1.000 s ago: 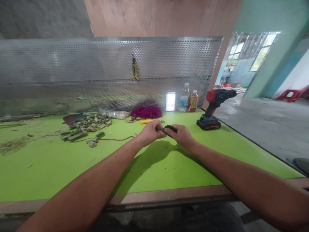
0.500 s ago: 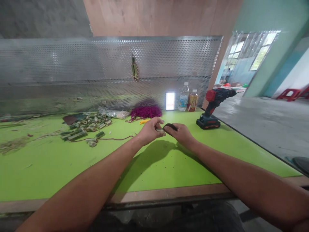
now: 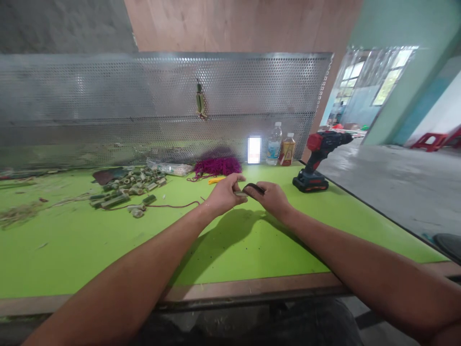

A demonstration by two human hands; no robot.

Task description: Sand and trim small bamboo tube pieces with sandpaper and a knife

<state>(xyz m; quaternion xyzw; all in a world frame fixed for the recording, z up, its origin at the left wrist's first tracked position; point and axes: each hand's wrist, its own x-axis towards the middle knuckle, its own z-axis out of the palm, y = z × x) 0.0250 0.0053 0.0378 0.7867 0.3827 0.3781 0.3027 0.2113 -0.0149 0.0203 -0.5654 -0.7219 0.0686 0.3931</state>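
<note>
Just above the green tabletop [image 3: 230, 259], my two hands meet near the middle of the view. My left hand [image 3: 224, 193] pinches a small pale piece [image 3: 240, 193] that looks like cut bamboo, mostly covered by the fingers. Curled in my right hand [image 3: 274, 198] is a dark, bent strip [image 3: 255, 187] that resembles sandpaper, with the thumb pressed along it. The strip's left end meets the pale piece, or nearly so; exact contact is too small to tell. Behind my left hand lies a yellow-handled object [image 3: 216, 180], partly hidden.
Cut bamboo pieces [image 3: 135, 185] lie heaped at left, with a dark red cord [image 3: 173, 206] beside them. Purple string [image 3: 218, 166], a bright screen [image 3: 254, 150] and two bottles [image 3: 273, 146] line the perforated panel [image 3: 245, 91], where a bamboo figure [image 3: 200, 101] hangs. A cordless drill [image 3: 313, 163] stands right.
</note>
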